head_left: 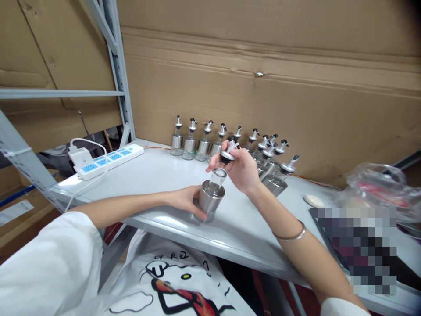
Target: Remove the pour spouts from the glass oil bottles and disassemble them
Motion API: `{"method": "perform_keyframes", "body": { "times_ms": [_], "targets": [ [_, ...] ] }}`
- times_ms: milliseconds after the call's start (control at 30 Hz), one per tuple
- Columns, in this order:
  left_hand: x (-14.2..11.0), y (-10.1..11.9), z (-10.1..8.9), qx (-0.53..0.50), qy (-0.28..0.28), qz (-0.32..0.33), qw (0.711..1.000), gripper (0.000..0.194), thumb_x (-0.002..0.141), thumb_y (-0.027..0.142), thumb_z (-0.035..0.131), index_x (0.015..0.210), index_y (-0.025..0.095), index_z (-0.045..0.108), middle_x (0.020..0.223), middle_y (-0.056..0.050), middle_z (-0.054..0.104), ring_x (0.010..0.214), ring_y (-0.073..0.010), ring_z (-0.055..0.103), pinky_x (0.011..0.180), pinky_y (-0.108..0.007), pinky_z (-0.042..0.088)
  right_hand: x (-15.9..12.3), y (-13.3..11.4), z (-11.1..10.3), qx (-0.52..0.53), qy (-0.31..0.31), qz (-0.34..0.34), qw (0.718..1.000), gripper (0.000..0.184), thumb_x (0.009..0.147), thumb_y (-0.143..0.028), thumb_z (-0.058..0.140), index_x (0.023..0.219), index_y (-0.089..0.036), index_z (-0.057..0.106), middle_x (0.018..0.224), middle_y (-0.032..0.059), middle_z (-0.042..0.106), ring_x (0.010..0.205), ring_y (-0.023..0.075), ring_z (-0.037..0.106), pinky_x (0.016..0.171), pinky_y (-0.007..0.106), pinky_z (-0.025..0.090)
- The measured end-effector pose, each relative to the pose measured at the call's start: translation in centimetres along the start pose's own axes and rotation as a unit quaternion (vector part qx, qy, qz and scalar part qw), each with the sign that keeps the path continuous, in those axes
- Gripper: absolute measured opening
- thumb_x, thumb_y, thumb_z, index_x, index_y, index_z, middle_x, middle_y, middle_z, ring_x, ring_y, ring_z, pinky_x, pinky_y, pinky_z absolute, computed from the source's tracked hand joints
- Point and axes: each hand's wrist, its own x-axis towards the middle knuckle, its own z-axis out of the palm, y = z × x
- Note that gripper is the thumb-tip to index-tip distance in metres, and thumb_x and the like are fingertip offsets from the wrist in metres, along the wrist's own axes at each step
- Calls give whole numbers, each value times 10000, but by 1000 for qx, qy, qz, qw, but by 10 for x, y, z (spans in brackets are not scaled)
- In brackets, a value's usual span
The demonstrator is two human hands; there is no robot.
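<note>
A glass oil bottle with a steel sleeve [211,197] stands near the front edge of the table, its glass neck uncovered. My left hand [188,201] is wrapped round the sleeve from the left, thumb toward the front. Just above the bottle's mouth, my right hand [241,166] grips a pour spout [228,151] with a silver collar, a black stopper underneath and a black tip. The stopper is apart from the neck. Behind my right hand, several similar bottles [189,142] with spouts fitted stand in a row; my hand hides some of them.
A white power strip [110,162] with a plugged-in charger [80,158] lies at the left of the table [148,175]. On the right are a white oval object [313,201], a clear plastic bag [378,188] and a blurred-out dark item. Cardboard [263,96] walls the back.
</note>
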Motion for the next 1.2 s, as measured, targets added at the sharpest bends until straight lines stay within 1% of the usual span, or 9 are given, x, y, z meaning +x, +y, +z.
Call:
{"method": "perform_keyframes", "body": {
  "times_ms": [67, 200, 333, 400, 533, 733, 1000, 1100, 1200],
  "targets": [
    [0, 0, -1, 3, -5, 3, 1000, 584, 582, 319, 843, 1063, 134, 567, 1041, -86, 616, 1002, -218, 571, 902, -365, 436, -1, -1, 1, 21, -25, 14, 999, 251, 693, -415, 445, 836, -236, 343, 697, 13, 665, 676, 236, 673, 678, 386, 505],
    [1, 0, -1, 9, -11, 1, 1000, 578, 591, 324, 840, 1061, 130, 565, 1032, -80, 615, 985, -207, 570, 899, -362, 438, -3, 4, 3, 37, -76, 9, 996, 259, 708, -403, 425, 882, -210, 429, 700, 29, 679, 679, 223, 674, 640, 334, 499],
    [1, -2, 0, 10, -7, 1, 1000, 600, 585, 319, 846, 1078, 140, 556, 1029, -67, 609, 987, -197, 569, 916, -361, 432, -4, 8, 2, 65, -126, 19, 990, 232, 714, -377, 441, 840, -189, 495, 675, 38, 671, 648, 214, 661, 646, 338, 515],
    [2, -3, 0, 13, -4, 3, 1000, 630, 586, 315, 846, 1111, 143, 543, 1041, -68, 603, 999, -198, 565, 929, -367, 426, -5, 9, 1, 81, -137, 22, 987, 221, 694, -344, 454, 827, -183, 525, 672, 38, 668, 638, 208, 655, 643, 338, 520],
    [2, -4, -1, 20, -4, 5, 1000, 641, 588, 314, 845, 1123, 147, 535, 1066, -76, 600, 1025, -209, 560, 942, -380, 421, -6, 10, 2, 99, -124, 5, 987, 190, 645, -291, 457, 757, -174, 555, 656, 44, 652, 616, 197, 631, 613, 334, 520],
    [1, -3, -1, 26, -3, 10, 1000, 601, 602, 262, 828, 1105, 118, 533, 1048, -82, 603, 1006, -212, 561, 934, -386, 427, -9, 13, 8, 100, -87, -1, 991, 168, 619, -316, 449, 706, -193, 523, 636, 42, 600, 629, 224, 614, 599, 389, 537],
    [1, -6, -1, 27, 5, -3, 1000, 615, 587, 271, 836, 1108, 127, 543, 1087, -84, 605, 1023, -213, 560, 948, -387, 425, -10, 23, 10, 87, -69, 6, 994, 234, 667, -389, 466, 705, -181, 565, 553, 13, 562, 512, 176, 553, 510, 311, 484],
    [1, -3, -1, 35, 3, -3, 999, 577, 602, 275, 826, 1086, 114, 556, 1042, -77, 612, 998, -214, 567, 928, -383, 436, -10, 24, 12, 75, -51, -14, 996, 246, 670, -392, 459, 690, -176, 575, 616, 29, 592, 517, 168, 556, 516, 305, 473],
    [0, 1, -1, 41, 0, -3, 999, 595, 613, 283, 818, 1115, 112, 547, 1054, -78, 609, 1005, -216, 563, 917, -372, 439, -11, 24, 14, 51, -28, -57, 997, 277, 682, -398, 448, 664, -163, 592, 814, 72, 631, 614, 167, 589, 531, 288, 465]
  ]
}}
